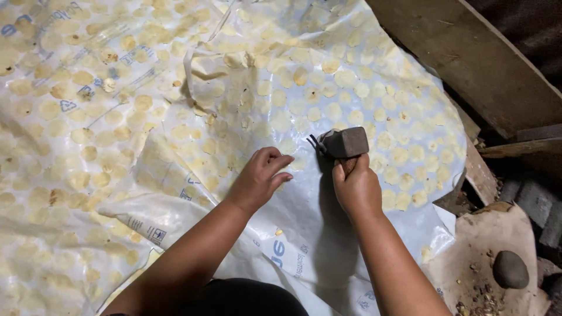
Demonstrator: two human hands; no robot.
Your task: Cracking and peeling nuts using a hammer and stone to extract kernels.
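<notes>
Right hand (357,188) fists the hammer (344,144) above the plastic sheet (304,222). Left hand (259,177) presses curled fingertips down, perhaps pinning a flattened disc; a strike looks due beside them.

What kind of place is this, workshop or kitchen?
Neither, clearly: probably a rough home food-processing spot at floor level. A white plastic sheet is covered with thin flattened yellowish discs, the right hand grips a hammer, and worn planks border it.

You hold a dark, blocky metal hammer (344,143) by its wooden handle, head level, over the white plastic sheet (304,210) dotted with pale yellow discs (345,79).
</notes>
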